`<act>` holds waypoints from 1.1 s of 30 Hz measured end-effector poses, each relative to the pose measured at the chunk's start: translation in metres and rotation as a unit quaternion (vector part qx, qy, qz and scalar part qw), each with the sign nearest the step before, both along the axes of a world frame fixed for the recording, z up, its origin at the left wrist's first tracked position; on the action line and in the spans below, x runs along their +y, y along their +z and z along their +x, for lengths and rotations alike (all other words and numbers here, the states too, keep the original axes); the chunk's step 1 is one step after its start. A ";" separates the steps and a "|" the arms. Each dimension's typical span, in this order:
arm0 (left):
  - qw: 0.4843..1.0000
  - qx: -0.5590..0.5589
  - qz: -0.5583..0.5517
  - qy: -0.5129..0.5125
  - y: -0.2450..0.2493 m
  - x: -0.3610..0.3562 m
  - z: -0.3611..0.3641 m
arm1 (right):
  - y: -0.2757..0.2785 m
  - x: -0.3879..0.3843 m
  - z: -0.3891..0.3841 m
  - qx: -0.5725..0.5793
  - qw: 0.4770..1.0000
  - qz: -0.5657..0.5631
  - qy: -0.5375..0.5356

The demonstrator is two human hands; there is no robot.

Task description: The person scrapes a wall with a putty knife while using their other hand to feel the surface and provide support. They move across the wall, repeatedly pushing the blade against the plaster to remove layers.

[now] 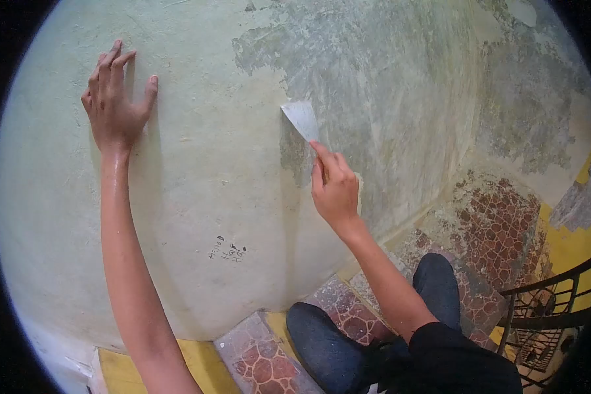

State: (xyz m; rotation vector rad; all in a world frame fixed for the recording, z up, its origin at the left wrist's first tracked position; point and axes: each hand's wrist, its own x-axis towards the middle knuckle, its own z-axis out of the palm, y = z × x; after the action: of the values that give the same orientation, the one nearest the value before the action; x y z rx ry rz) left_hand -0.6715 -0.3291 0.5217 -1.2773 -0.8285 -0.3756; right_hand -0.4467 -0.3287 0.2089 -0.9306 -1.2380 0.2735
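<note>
The right hand (335, 190) is gripping the handle of a scraper (301, 119), with the fingers wrapped around it and the forefinger stretching up along the back of the blade. The handle itself is hiding inside the fist. The scraper's pale, flat blade is pointing up and to the left and lying against the wall (197, 177), right at the edge where the smooth pale green paint is meeting a scraped patch (387, 92) of mottled grey and darker green. The left hand (115, 98) is lying open and flat on the painted part of the wall, well apart from the scraper, with fingers spreading upward and the arm stretching straight up to it; it is grasping nothing. Lower on the wall, between the two arms, some small dark handwriting (228, 251) is showing. Below, the person's knees (387, 315) in dark jeans are bending over steps (259, 358) tiled in a red stone pattern with yellow fronts, and a black metal railing (551, 308) is standing at the lower right.
</note>
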 end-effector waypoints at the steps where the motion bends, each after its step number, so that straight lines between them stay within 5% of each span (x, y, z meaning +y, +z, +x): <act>1: 1.000 0.002 0.001 -0.007 -0.001 0.001 0.000 | 0.002 -0.001 0.001 -0.003 1.000 -0.013 0.008; 33: 1.000 -0.019 -0.011 0.003 0.000 0.000 0.003 | 0.002 0.032 0.046 -0.110 0.993 0.039 -0.003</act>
State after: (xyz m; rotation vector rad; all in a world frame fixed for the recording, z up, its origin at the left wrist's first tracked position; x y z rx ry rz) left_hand -0.6688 -0.3294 0.5219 -1.2918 -0.8706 -0.3884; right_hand -0.4004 -0.2965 0.2112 -0.9133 -1.4372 0.1195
